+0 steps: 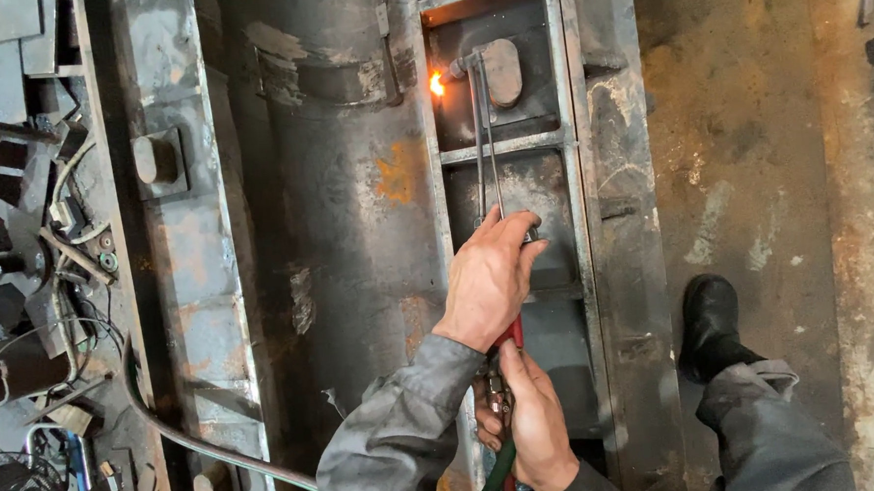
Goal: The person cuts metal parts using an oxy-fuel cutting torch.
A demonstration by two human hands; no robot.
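I hold a long cutting torch (482, 145) with both hands over a heavy rusty steel frame (577, 200). My left hand (488, 278) grips the torch's twin tubes just above its red handle (513, 333). Further back, my right hand (535, 423) is closed around the valve end, where a green hose (494, 479) leaves. The torch tip (461, 68) points left, and a small orange flame (437, 83) burns against the frame's upright rail beside a rounded steel block (503, 73).
A big dark steel cylinder (347, 210) lies left of the frame. Scrap metal and wires (35, 253) pile up at the far left, crossed by a bent hose (185, 438). My black boot (711, 327) stands on the rusty floor (758, 163) to the right.
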